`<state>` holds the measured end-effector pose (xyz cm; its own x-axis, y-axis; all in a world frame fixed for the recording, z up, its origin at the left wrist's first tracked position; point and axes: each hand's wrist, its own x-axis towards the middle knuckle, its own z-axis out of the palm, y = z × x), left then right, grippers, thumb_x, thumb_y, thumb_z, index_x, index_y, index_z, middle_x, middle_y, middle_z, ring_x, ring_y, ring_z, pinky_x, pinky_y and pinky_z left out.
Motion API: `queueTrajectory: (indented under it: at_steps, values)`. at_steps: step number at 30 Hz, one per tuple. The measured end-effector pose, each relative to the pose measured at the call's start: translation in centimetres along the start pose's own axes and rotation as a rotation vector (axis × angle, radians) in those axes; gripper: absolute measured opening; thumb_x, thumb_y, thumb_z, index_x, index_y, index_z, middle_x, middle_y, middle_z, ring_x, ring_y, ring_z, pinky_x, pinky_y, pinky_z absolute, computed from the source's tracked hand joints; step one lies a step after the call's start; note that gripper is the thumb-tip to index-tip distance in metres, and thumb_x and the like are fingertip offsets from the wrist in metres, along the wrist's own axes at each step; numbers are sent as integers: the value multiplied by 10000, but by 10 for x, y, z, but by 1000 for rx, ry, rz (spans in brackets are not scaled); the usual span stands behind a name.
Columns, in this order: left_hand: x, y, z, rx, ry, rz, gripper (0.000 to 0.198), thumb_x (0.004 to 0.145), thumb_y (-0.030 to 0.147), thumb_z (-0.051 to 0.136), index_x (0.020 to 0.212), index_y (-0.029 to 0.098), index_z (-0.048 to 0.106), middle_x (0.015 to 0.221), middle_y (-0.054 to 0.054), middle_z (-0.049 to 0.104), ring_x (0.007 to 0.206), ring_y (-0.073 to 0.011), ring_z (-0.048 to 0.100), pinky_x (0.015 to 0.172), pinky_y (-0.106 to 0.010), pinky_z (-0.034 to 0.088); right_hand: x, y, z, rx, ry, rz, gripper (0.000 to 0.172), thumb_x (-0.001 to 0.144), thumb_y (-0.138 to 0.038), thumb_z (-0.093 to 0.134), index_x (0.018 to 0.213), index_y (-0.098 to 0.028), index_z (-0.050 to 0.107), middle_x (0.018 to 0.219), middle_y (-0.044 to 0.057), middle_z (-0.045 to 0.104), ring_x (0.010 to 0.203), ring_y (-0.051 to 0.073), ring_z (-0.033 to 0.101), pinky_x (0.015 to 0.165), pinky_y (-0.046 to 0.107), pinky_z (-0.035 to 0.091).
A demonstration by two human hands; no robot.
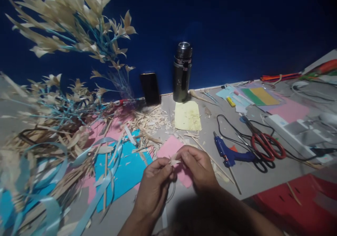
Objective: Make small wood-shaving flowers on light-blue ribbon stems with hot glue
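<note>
Between my two hands is a small pale dried-leaf piece (174,160), shaped like a little flower. My left hand (157,180) pinches its left side between thumb and fingers. At its right side, my right hand (197,164) is closed, thumb and fingertips on the piece. A thin wire (172,193) loops down below my left hand. Under the hands lies a pink paper sheet (170,146), with a blue sheet (126,174) to the left. Dried-leaf scraps (150,120) are scattered beyond them.
A dark flask (182,74) and a phone (150,88) stand at the back. To the right lie a blue glue gun (229,152), red-handled scissors (267,146) and a power strip (295,137). Dried-leaf flowers on blue stems (100,43), ribbon (51,208) and husks fill the left.
</note>
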<state>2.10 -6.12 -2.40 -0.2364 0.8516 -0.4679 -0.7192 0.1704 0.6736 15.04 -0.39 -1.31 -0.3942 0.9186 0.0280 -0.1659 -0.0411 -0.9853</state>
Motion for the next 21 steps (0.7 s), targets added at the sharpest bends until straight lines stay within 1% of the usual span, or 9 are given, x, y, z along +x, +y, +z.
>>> queueTrajectory:
  at_steps: [2,5,7,9,11,14,17,21]
  values:
    - [0,0,0,9,-28,-6,293,547,247,969,688,145,733,582,17,618,550,-87,533,577,-200,444,0,-1,1,21,-7,16,373,948,-497,588,802,-163,665,638,12,661,433,94,533,425,196,406]
    - [0,-2,-1,16,-67,-1,279,570,246,957,679,142,722,569,17,601,554,-90,521,579,-206,434,0,2,4,61,-17,68,303,916,-445,630,769,-180,619,574,-16,630,364,89,492,398,203,392]
    - [0,-4,-2,13,-75,5,280,568,237,956,693,148,722,573,20,602,553,-90,518,583,-208,431,1,5,6,25,8,61,288,898,-411,636,722,-188,593,560,-28,603,343,83,461,382,207,371]
    - [0,-5,-2,11,-71,5,282,569,235,955,704,154,721,568,24,598,548,-89,516,581,-207,424,2,8,7,-69,61,8,268,879,-367,640,684,-189,595,569,-26,585,390,93,479,409,215,375]
    - [-1,-5,-2,13,-71,1,280,573,238,953,696,152,717,549,28,585,537,-84,505,571,-201,412,2,7,7,-174,113,-66,235,858,-308,642,658,-187,610,590,-16,583,471,110,512,465,227,395]
    - [-1,-5,-1,11,-78,-1,273,578,239,952,679,150,715,522,34,561,524,-77,489,564,-197,405,1,4,7,-255,136,-150,225,847,-260,631,634,-187,620,607,-9,586,524,119,519,517,242,404]
    - [0,-5,0,-9,-85,-29,257,599,235,944,699,148,724,520,38,549,529,-77,486,587,-209,427,0,0,6,-265,134,-166,229,844,-256,630,624,-190,618,603,-9,586,545,127,529,541,248,411]
    - [2,-5,1,-68,-103,-84,265,611,235,948,697,140,716,524,44,526,519,-72,456,572,-221,434,1,-3,2,-193,147,-110,224,887,-295,610,699,-188,669,675,11,653,623,147,596,601,251,455]
